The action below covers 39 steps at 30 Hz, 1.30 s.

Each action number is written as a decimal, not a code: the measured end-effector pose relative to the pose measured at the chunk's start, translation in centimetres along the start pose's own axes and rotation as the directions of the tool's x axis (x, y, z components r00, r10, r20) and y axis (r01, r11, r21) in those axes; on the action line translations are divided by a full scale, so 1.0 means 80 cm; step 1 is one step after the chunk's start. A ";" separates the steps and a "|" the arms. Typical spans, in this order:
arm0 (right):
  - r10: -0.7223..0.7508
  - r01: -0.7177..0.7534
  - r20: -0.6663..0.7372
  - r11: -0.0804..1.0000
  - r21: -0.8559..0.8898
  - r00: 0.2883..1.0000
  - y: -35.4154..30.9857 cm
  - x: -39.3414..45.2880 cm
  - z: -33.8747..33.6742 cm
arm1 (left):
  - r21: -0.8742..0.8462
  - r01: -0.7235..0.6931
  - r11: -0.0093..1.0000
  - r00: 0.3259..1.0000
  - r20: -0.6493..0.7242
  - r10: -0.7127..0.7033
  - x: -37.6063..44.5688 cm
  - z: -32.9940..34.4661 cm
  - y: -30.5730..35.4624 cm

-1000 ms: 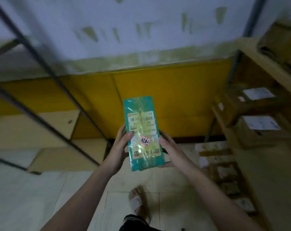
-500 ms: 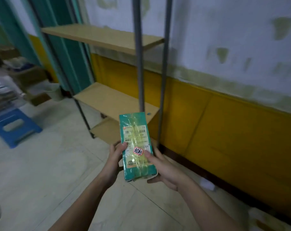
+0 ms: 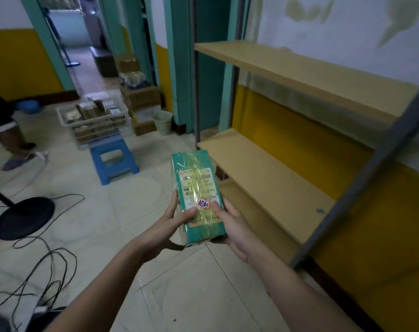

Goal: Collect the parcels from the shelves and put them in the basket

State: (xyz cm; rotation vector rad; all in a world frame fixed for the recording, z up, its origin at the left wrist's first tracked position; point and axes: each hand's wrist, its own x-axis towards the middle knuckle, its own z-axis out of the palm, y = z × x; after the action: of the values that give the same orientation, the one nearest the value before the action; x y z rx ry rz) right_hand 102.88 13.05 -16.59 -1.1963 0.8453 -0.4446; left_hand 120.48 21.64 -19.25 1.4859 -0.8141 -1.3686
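A teal parcel (image 3: pixel 197 188) wrapped in yellow tape, with a shipping label and a red sticker, is held upright in front of me at mid frame. My left hand (image 3: pixel 173 222) grips its left side with the thumb on the front. My right hand (image 3: pixel 230 224) grips its right side and lower end, thumb by the sticker. A white wire basket (image 3: pixel 67 121) holding several parcels sits on a blue stool (image 3: pixel 113 161) across the room at upper left. Wooden shelves (image 3: pixel 270 183) run along the right wall, bare where visible.
Black cables (image 3: pixel 36 267) and a round black stand base (image 3: pixel 21 218) lie on the tiled floor at left. Another person's legs (image 3: pixel 9 140) stand at far left. Cardboard boxes (image 3: pixel 139 97) and a pale bucket (image 3: pixel 163 122) sit by the teal doorway. A grey shelf post (image 3: pixel 361 176) crosses at right.
My view has swung left from the yellow wall and shelves toward the room, bringing the basket, stool and doorway into sight. Both hands keep the same hold on the parcel.
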 end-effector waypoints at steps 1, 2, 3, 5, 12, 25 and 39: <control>-0.001 0.001 0.001 1.000 -0.009 1.000 -0.004 0.029 0.001 | -0.018 0.011 1.000 1.000 0.005 -0.011 0.019 -0.013 0.008; -0.002 0.002 0.007 1.000 -0.020 1.000 -0.008 0.059 0.002 | -0.033 0.020 0.999 1.000 0.001 -0.020 0.040 -0.026 0.016; -0.005 0.006 0.018 0.999 -0.032 1.000 -0.014 0.091 0.003 | -0.045 0.020 0.999 1.000 -0.013 -0.021 0.062 -0.040 0.024; -0.020 0.022 0.046 0.998 -0.054 0.999 -0.029 0.157 0.005 | -0.065 0.003 0.998 0.998 -0.063 -0.007 0.108 -0.070 0.042; 0.022 0.009 0.194 0.988 -0.155 0.981 -0.091 0.367 0.050 | -0.154 -0.052 0.987 0.965 -0.261 0.010 0.221 -0.182 0.111; 0.094 0.004 0.316 0.955 -0.297 0.944 -0.156 0.686 0.269 | -0.263 -0.135 0.955 0.888 -0.460 -0.001 0.366 -0.492 0.145; 0.426 -0.267 0.249 0.831 -0.488 0.870 -0.191 0.991 0.441 | -0.163 0.192 0.968 0.880 -0.407 -0.243 0.514 -0.823 0.169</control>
State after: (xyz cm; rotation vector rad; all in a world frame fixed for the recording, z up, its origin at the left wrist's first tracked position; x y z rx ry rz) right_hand 181.57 -25.80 -24.54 -1.4392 0.8537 0.2827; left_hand 193.18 -8.21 -25.01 1.7364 -0.2894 -1.1620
